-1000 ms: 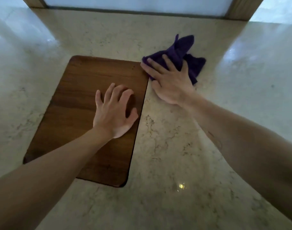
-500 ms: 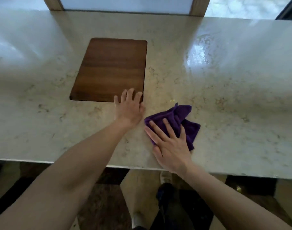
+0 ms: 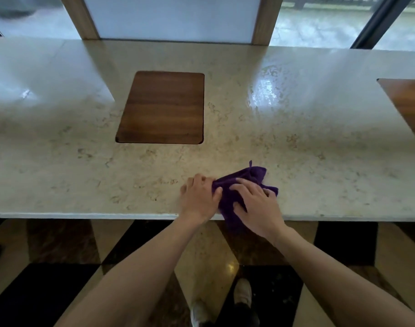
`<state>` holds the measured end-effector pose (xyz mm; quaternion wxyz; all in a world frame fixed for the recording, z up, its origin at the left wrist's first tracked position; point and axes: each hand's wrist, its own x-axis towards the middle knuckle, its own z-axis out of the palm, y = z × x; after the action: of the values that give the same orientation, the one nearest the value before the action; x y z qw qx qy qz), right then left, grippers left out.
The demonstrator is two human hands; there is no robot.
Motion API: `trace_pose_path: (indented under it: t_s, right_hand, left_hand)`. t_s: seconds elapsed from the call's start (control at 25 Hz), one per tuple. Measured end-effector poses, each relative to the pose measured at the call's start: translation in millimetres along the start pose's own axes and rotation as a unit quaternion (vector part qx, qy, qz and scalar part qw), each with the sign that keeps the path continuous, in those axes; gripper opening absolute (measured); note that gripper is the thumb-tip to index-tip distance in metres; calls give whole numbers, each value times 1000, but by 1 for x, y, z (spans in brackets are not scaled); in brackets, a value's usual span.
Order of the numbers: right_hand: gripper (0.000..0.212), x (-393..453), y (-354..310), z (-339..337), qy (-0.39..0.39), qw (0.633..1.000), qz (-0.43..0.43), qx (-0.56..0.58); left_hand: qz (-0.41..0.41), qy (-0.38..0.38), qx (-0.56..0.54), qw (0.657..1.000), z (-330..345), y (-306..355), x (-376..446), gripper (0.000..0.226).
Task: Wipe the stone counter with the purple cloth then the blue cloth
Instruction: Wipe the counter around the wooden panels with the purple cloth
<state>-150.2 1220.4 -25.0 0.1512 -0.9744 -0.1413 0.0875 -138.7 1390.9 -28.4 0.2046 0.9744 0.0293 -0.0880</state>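
The purple cloth (image 3: 249,177) lies crumpled at the front edge of the beige stone counter (image 3: 320,149), one corner hanging over the edge. My right hand (image 3: 257,206) rests on top of it with fingers curled into the fabric. My left hand (image 3: 199,197) grips the cloth's left side, thumb pressed on the fabric. No blue cloth is in view.
A dark wooden board (image 3: 164,107) is set into the counter behind my hands. A second wooden panel (image 3: 407,102) shows at the right edge. Wooden window posts (image 3: 264,20) stand at the back. Below the counter edge is a patterned floor with my shoes (image 3: 242,296).
I have stepped back from the counter. The cloth and my right hand slid toward the front edge. My left hand left the counter beside the board and took hold of the cloth.
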Motion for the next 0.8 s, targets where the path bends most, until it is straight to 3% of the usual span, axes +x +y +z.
trace_pose_path:
  t_s: [0.08,0.16,0.24,0.4,0.64,0.8]
  right_hand:
    - [57,17,2,-9,2,999,49,-2]
    - [74,37,1,-16,-72,994,80,-28]
    - [78,49,4,-26,-128,984,118,-26]
    - [60,29,15,-25,-97,988,121,8]
    - [19,-26,32,-37,-37,975,145,167]
    - [24,-71,42,-85,26,955,148,255]
  left_hand:
    - [-30,-18,-6,999,2,1,-2,46]
    - [-49,-46,-46,997,2,3,-4,44]
    - [-69,-50,-123,989,5,7,-5,26]
    - [-53,-36,-170,983,11,21,-10,16]
    - [22,-38,-234,971,-4,46,-25,13]
    - [129,-11,-268,955,-25,76,-36,13]
